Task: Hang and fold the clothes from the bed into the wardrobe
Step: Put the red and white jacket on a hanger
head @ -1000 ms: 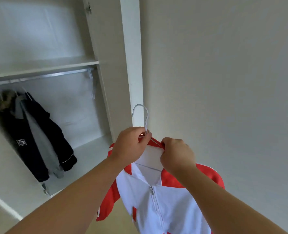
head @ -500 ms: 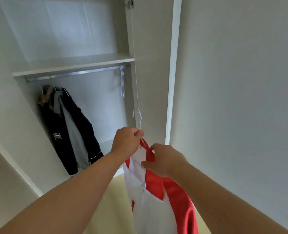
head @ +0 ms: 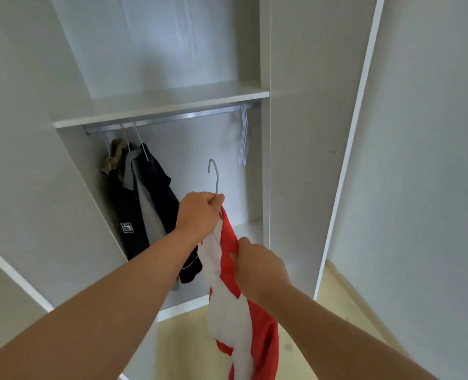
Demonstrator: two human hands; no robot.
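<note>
Hanger [head: 214,175]: pale wire one, hook upward, standing free in front of the open wardrobe [head: 172,37], below the rail [head: 172,118] and not touching it
Left hand [head: 198,215]: my fingers are curled tight round the neck of the hanger, just under the hook
Jacket [head: 244,311]: red and white, hung on the hanger, turned edge-on to me, trailing down between my forearms above the yellowish floor [head: 189,349], in front of the compartment and not inside it
Right hand [head: 257,267]: lower and to the right, my fingers gripping a fold of red cloth near the jacket's shoulder
Wardrobe: white, open, one shelf [head: 159,104] across it with the metal rail just beneath
Left end of rail: a dark jacket [head: 145,207], a grey garment [head: 150,218] and an olive one [head: 115,157] hang close together on thin hangers
Right end of rail: a bunch of empty white hangers [head: 244,135], well apart from the hung clothes
Door [head: 309,160]: swung open to the right of the compartment
</note>
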